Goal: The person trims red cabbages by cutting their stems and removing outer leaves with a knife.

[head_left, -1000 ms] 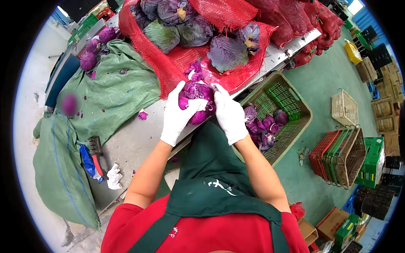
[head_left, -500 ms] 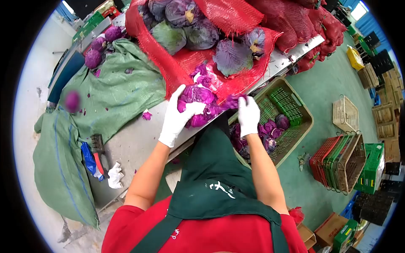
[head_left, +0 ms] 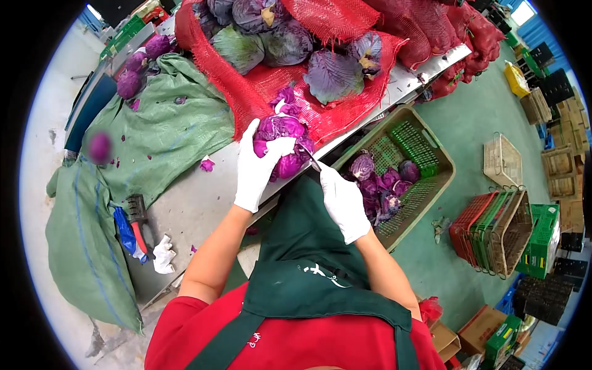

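Observation:
A peeled red cabbage [head_left: 280,127], bright purple with ragged leaf edges, rests at the table's front edge. My left hand [head_left: 258,166], in a white glove, is wrapped round its left side with the thumb across the front. In my gloved right hand [head_left: 342,200] is a small knife [head_left: 313,163], its dark blade against the cabbage's right side. Most of the knife's handle is hidden by the fingers. Behind lies an open red mesh sack [head_left: 246,102] with several unpeeled cabbages [head_left: 333,75].
A crate [head_left: 425,191] with purple leaves stands below the table's right edge. Full red sacks [head_left: 419,31] lie at the back right. A green woven sheet [head_left: 179,132] covers the left side, with a red-handled brush [head_left: 137,213] near it. Stacked baskets [head_left: 493,234] stand on the floor.
My right hand has moved left from over the crate to the cabbage, and the knife now shows in it. The loose purple leaves it held are gone from it. My left hand keeps its grip.

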The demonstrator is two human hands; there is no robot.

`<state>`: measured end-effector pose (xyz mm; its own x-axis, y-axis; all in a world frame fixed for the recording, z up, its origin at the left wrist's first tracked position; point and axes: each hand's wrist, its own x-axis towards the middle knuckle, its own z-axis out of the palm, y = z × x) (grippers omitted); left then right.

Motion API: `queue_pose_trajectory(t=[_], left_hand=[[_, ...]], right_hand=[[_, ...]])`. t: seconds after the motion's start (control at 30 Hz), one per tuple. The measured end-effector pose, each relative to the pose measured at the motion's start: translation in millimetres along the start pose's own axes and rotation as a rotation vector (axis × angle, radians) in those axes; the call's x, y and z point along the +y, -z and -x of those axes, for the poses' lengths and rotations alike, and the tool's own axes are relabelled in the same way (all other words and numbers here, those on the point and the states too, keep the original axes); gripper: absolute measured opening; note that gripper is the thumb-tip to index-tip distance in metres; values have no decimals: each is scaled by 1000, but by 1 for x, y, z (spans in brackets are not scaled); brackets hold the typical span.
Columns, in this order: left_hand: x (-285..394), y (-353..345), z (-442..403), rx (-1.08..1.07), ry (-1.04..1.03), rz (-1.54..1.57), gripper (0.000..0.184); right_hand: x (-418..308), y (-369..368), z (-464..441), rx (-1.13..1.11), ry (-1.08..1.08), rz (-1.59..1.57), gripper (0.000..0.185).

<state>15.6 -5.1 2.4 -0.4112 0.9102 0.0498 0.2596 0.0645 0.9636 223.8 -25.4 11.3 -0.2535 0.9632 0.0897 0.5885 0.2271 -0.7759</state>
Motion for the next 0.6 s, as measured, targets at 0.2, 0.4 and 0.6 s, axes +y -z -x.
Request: queue_pose_trajectory(t=[0.2, 0.4, 0.6], left_hand=[[8, -3, 2, -9, -22, -65, 78], [6, -2, 4, -8, -53, -32, 80], [6, -5, 3, 25, -36, -72, 81]], right_hand=[[3, 4, -6, -8, -14, 57, 34], [54, 24, -28, -10, -188, 97, 43], [-3, 4, -48, 89, -229, -152, 77]])
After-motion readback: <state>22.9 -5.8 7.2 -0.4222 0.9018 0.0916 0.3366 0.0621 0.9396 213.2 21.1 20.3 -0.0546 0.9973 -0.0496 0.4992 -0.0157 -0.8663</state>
